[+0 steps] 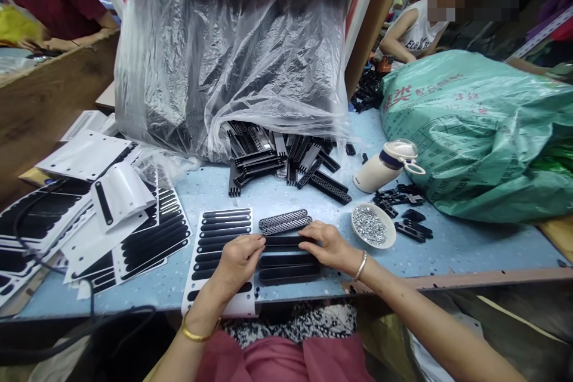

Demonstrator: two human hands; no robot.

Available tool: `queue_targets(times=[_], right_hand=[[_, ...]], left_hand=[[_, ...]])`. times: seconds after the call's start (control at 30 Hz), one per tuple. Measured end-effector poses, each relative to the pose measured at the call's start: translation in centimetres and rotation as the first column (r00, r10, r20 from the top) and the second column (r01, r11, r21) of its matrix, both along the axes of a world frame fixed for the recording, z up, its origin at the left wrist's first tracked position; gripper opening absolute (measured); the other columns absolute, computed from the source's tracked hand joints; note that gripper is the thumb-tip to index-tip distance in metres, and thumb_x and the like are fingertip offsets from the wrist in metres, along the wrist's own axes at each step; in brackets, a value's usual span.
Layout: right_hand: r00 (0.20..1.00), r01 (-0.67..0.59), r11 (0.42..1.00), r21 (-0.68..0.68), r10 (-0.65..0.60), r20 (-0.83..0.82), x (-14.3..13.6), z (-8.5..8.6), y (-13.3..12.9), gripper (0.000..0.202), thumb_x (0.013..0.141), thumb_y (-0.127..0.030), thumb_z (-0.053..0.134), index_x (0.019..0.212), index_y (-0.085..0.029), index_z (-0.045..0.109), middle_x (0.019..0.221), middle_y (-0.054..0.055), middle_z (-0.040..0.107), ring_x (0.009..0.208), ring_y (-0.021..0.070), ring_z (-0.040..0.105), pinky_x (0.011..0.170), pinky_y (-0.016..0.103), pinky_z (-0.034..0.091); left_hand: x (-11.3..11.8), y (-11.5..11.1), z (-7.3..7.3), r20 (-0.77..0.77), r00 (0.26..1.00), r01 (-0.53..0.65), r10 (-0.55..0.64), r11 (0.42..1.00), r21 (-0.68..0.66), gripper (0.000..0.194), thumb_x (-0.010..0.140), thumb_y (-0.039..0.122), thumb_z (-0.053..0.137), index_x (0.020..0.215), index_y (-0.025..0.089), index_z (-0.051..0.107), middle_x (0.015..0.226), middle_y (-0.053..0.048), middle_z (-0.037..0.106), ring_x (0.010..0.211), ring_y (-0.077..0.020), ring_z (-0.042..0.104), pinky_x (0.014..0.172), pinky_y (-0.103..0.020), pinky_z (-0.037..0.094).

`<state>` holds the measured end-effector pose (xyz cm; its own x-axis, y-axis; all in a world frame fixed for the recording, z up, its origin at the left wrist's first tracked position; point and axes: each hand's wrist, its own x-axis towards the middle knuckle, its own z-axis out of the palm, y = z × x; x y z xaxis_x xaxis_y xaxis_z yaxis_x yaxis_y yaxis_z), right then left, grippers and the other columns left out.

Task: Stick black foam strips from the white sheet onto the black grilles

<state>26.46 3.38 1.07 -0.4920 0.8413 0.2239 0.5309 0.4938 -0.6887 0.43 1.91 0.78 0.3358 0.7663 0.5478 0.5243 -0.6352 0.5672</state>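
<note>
My left hand (242, 258) is closed, its fingertips pinched at the left end of a long black strip (283, 242). At the strip's right end, my right hand (326, 245) grips it between thumb and fingers. Just above lie patterned black bars (285, 222), and below are two more smooth black bars (289, 267), side by side. A white sheet of black adhesive strips (222, 231) lies partly under my left wrist.
A plastic-wrapped bag (233, 65) spills black bars (257, 161) at the back. A bowl of metal bits (372, 225), a bottle (380, 168) and a green bag (474, 137) stand right. Sheets (120, 194) pile left. Two people sit beyond.
</note>
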Motion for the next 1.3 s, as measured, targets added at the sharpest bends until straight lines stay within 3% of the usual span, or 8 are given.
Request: queue_targets(times=[0.23, 0.47, 0.63, 0.8, 0.93, 1.07, 1.2, 1.3], right_hand=[[0.968, 0.233, 0.960, -0.157, -0.244, -0.058, 2.5, 0.0, -1.7, 0.025, 0.075, -0.030, 0.070, 0.096, -0.015, 0.069, 0.078, 0.007, 0.069, 0.065, 0.0175, 0.065, 0.054, 0.028, 0.053], [0.899, 0.390, 0.840, -0.377, -0.435, -0.039, 0.1, -0.3, -1.5, 0.032, 0.083, -0.042, 0.056, 0.073, -0.015, 0.069, 0.050, 0.000, 0.060, 0.043, 0.0131, 0.054, 0.041, 0.023, 0.042], [0.940, 0.338, 0.915, -0.218, -0.342, 0.022, 0.4, -0.2, -1.5, 0.044, 0.088, -0.041, 0.047, 0.051, -0.019, 0.055, 0.042, 0.000, 0.051, 0.041, 0.0146, 0.050, 0.041, 0.026, 0.038], [0.927, 0.361, 0.883, 0.299, -0.374, -0.015, 0.9, 0.4, -2.8, 0.023, 0.091, -0.030, 0.048, 0.089, -0.017, 0.067, 0.072, 0.009, 0.069, 0.061, 0.0231, 0.065, 0.056, 0.035, 0.051], [0.989, 0.120, 0.917, 0.381, -0.077, -0.127, -4.7, 2.4, -5.5, 0.034, 0.085, -0.009, 0.054, 0.116, -0.022, 0.059, 0.081, 0.008, 0.070, 0.070, 0.0225, 0.066, 0.061, 0.036, 0.056], [0.962, -0.196, 0.925, 0.324, 0.245, -0.117, -14.3, 2.1, -7.7, 0.051, 0.081, 0.001, 0.044, 0.127, -0.020, 0.052, 0.108, 0.014, 0.067, 0.100, 0.0262, 0.064, 0.082, 0.044, 0.056], [0.988, -0.143, 0.940, 0.310, 0.114, 0.108, -19.7, -0.5, -8.9, 0.044, 0.078, 0.002, 0.044, 0.118, -0.010, 0.058, 0.119, 0.021, 0.063, 0.117, 0.0367, 0.054, 0.089, 0.059, 0.048], [0.974, -0.203, 0.938, 0.280, 0.163, 0.159, -19.4, -1.5, -10.3, 0.038, 0.078, 0.001, 0.045, 0.110, -0.012, 0.061, 0.119, 0.019, 0.063, 0.119, 0.0384, 0.051, 0.086, 0.058, 0.048]], left_hand=[[-0.1, 0.0, -0.2, -0.005, 1.000, -0.015, 0.015, 1.000, 0.001, 0.014, 0.083, 0.014, 0.059, 0.087, 0.017, 0.073, 0.082, -0.007, 0.076, 0.076, -0.0197, 0.073, 0.073, -0.030, 0.061], [0.1, 0.0, 0.0, -0.010, 1.000, -0.019, 0.019, 1.000, 0.023, 0.016, 0.082, 0.012, 0.058, 0.086, 0.017, 0.072, 0.082, -0.007, 0.076, 0.076, -0.0200, 0.073, 0.072, -0.030, 0.061], [0.3, -1.3, 0.7, 0.015, 1.000, -0.003, 0.004, 0.998, -0.065, 0.016, 0.081, 0.011, 0.056, 0.079, 0.018, 0.071, 0.077, -0.007, 0.074, 0.072, -0.0183, 0.072, 0.068, -0.027, 0.059], [-4.7, -4.1, 1.9, 0.030, 0.942, -0.331, 0.334, 0.941, -0.074, 0.014, 0.082, 0.014, 0.057, 0.088, 0.019, 0.069, 0.083, -0.006, 0.073, 0.075, -0.0170, 0.069, 0.071, -0.026, 0.056], [-10.2, -7.6, 1.8, -0.108, 0.710, -0.692, 0.696, 0.718, 0.075, 0.028, 0.085, 0.026, 0.057, 0.058, 0.018, 0.060, 0.049, 0.002, 0.055, 0.044, -0.0105, 0.051, 0.047, -0.021, 0.041], [-11.8, -11.0, 0.4, -0.167, 0.653, -0.744, 0.739, 0.667, 0.041, 0.041, 0.085, 0.032, 0.057, 0.047, 0.018, 0.051, 0.041, 0.004, 0.045, 0.037, -0.0078, 0.042, 0.041, -0.019, 0.033], [-10.6, -13.1, -0.9, -0.006, 0.626, -0.755, 0.780, 0.605, -0.252, 0.018, 0.075, 0.035, 0.068, 0.068, 0.019, 0.066, 0.056, 0.001, 0.063, 0.050, -0.0120, 0.058, 0.049, -0.019, 0.045], [-9.4, -14.1, -1.5, 0.214, 0.540, -0.549, 0.814, 0.533, -0.644, 0.021, 0.065, 0.034, 0.076, 0.067, 0.016, 0.066, 0.058, -0.001, 0.066, 0.053, -0.0147, 0.061, 0.052, -0.022, 0.049]])
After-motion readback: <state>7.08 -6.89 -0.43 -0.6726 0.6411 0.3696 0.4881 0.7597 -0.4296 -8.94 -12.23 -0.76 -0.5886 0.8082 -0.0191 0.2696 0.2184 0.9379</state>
